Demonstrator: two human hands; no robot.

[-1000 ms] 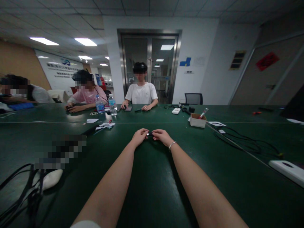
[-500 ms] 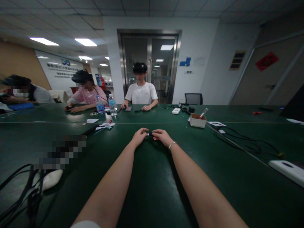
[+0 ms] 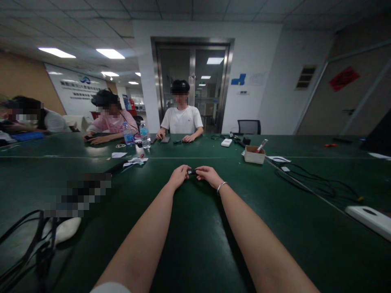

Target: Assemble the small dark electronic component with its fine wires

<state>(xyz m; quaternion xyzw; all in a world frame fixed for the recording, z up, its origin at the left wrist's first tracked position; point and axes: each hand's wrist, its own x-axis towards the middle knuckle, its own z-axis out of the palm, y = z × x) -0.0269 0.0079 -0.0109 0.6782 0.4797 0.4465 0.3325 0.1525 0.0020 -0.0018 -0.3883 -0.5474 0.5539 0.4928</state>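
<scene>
A small black object with a silvery end [image 3: 192, 172] is held between my two hands, above the green table [image 3: 195, 228]. My left hand [image 3: 179, 177] pinches its silvery end with the fingertips. From the other side my right hand [image 3: 209, 176], with a silver bracelet at the wrist, grips the black end between thumb and fingers. The fingertips hide part of the object.
Beyond my hands, a small box [image 3: 254, 155] holds a pen-like item. Black cables [image 3: 320, 181] lie at the right, and a white device [image 3: 369, 217] near the right edge. Bottles [image 3: 144, 135] and papers [image 3: 135, 162] lie ahead left. Several people sit across.
My left fingertips have shifted very slightly left, and a little more of the small object shows between my hands. My right hand has hardly moved.
</scene>
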